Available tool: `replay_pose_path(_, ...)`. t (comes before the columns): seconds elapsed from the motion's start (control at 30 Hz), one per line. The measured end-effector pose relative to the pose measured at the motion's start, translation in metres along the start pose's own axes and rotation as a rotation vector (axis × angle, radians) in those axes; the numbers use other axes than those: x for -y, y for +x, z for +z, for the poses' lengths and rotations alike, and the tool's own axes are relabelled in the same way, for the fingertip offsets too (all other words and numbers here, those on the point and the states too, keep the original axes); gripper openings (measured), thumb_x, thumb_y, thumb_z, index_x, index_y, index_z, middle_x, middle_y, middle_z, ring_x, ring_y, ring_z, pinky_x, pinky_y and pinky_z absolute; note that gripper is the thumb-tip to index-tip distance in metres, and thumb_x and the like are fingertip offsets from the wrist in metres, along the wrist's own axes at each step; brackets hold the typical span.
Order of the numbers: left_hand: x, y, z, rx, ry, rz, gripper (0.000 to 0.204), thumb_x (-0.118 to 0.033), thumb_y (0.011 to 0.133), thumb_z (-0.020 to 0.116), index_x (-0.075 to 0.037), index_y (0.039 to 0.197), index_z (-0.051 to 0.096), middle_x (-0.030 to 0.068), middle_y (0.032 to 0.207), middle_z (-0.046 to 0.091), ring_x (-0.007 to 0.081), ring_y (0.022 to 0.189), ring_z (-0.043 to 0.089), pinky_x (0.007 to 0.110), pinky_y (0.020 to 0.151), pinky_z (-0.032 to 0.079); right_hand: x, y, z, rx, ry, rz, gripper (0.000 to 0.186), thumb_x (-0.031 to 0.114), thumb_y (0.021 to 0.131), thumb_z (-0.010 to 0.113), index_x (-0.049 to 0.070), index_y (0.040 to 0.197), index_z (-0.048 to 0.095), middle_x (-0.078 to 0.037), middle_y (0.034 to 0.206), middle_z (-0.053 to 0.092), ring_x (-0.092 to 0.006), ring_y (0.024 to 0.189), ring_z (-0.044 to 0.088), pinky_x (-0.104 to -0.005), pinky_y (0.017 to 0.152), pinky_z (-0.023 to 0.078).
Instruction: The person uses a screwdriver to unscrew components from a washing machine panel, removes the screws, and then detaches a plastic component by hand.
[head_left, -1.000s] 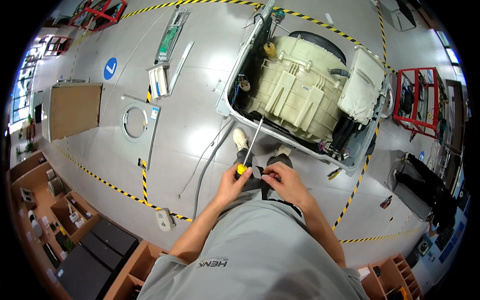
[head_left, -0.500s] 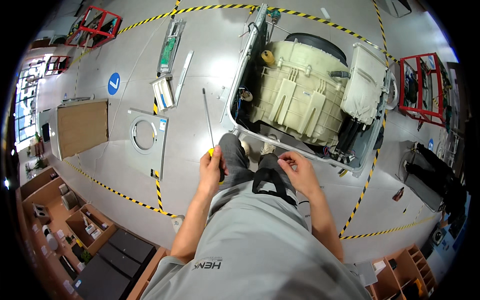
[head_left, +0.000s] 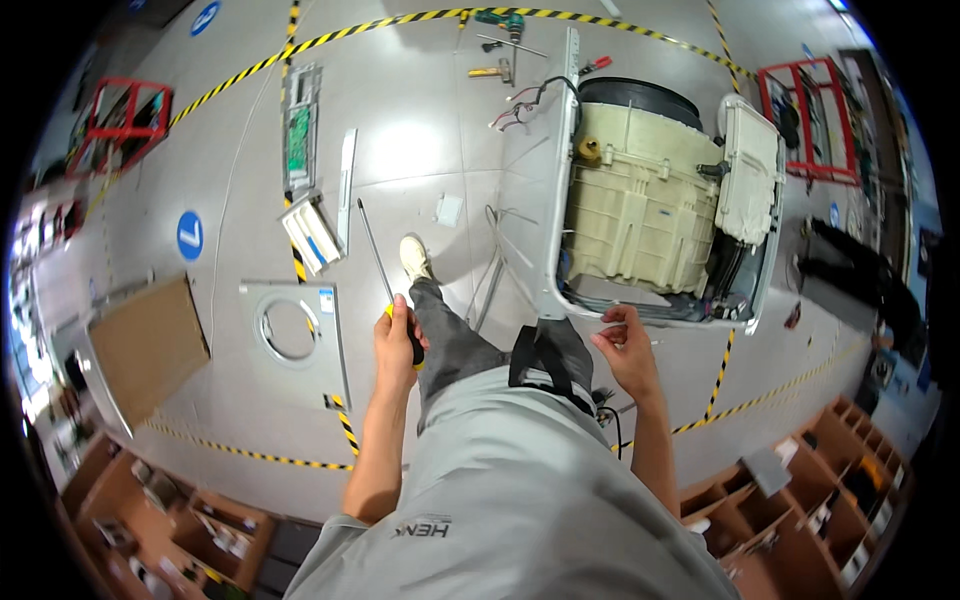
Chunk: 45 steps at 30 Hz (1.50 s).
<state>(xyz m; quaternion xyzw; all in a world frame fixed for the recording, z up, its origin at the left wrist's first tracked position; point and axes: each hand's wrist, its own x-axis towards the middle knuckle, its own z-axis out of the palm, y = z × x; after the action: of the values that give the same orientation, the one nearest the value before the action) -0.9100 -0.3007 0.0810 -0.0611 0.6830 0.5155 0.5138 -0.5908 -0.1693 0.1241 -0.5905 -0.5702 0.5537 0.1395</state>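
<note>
My left hand [head_left: 398, 345] grips a long screwdriver [head_left: 376, 248] by its yellow and black handle, its shaft pointing up and away over the floor. My right hand [head_left: 625, 350] has loosely bent fingers apart with nothing in them, just below the near edge of an opened washing machine [head_left: 765, 290]. Inside the metal cabinet lies a cream plastic tub [head_left: 640, 210] with a black rim, hoses and a pale housing [head_left: 748, 170] at its right. A black strap [head_left: 527, 365] hangs at my waist between my hands.
Left lie a front panel [head_left: 288, 380], a drawer [head_left: 314, 236], a circuit board [head_left: 298, 135] and a carton-coloured box [head_left: 150, 350]. Tools [head_left: 500, 72] lie behind. Red carts [head_left: 830, 170] flank the area. A person in black [head_left: 870, 280] is at right; wooden shelving [head_left: 790, 500] stands near me.
The screwdriver has left the tub's near edge and swung left in my left hand. My right hand has moved right. My left foot has stepped forward-left, and the machine now sits farther right in view.
</note>
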Motion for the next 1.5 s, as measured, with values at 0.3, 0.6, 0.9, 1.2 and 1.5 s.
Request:
replay_pose_path(0.3, -0.084, 0.082, -0.129, 0.073, 0.109, -0.016, 0.048, -0.048, 0.102, 0.051, -0.01, 0.073, 0.046, -0.0004, 0.059, 0.045, 0.0108, 0.045, 0.046, 0.026, 0.044, 0.041, 0.102, -0.019, 0.153, 0.146, -0.344, 0.095, 0.028, 0.017, 0.09, 0.07, 0.001, 0.111, 0.062, -0.014, 0.104, 0.065, -0.0268, 0.09, 0.065, -0.0352, 0.081, 0.052)
replay_pose_path(0.6, -0.118, 0.096, -0.146, 0.126, 0.129, 0.001, 0.048, -0.048, 0.102, 0.052, -0.011, 0.072, 0.046, 0.0003, 0.059, 0.045, 0.0117, 0.046, 0.047, 0.027, 0.045, 0.041, 0.11, -0.007, 0.177, 0.048, -0.311, 0.082, 0.023, 0.013, 0.091, 0.07, 0.003, 0.11, 0.063, -0.01, 0.099, 0.068, -0.0204, 0.088, 0.066, -0.0317, 0.074, 0.052)
replay_pose_path(0.9, -0.161, 0.091, -0.091, 0.293, 0.346, 0.03, 0.047, -0.046, 0.103, 0.05, -0.009, 0.074, 0.049, 0.0011, 0.059, 0.046, 0.0127, 0.048, 0.047, 0.028, 0.047, 0.043, 0.099, -0.009, 0.164, -0.121, -0.156, 0.047, 0.023, 0.013, 0.091, 0.07, 0.001, 0.109, 0.064, -0.012, 0.102, 0.068, -0.0229, 0.091, 0.068, -0.0325, 0.079, 0.054)
replay_pose_path(1.2, -0.157, 0.067, 0.073, 0.924, 0.647, 0.338, 0.037, -0.037, 0.105, 0.049, -0.003, 0.113, 0.061, 0.0043, 0.102, 0.06, 0.0134, 0.096, 0.057, 0.028, 0.083, 0.048, 0.13, 0.024, 0.147, -0.069, 0.127, -0.189, 0.038, 0.025, 0.085, 0.076, 0.002, 0.112, 0.061, -0.015, 0.101, 0.064, -0.0281, 0.091, 0.066, -0.0372, 0.078, 0.053)
replay_pose_path(1.5, -0.175, 0.09, 0.172, 1.356, 0.621, 0.106, 0.055, -0.038, 0.104, 0.05, 0.0, 0.144, 0.045, 0.0106, 0.135, 0.05, 0.0216, 0.124, 0.047, 0.034, 0.109, 0.034, 0.143, 0.092, 0.134, -0.281, 0.498, -0.003, 0.047, 0.006, 0.086, 0.074, 0.0, 0.128, 0.054, -0.01, 0.105, 0.067, -0.0198, 0.093, 0.068, -0.0336, 0.083, 0.053)
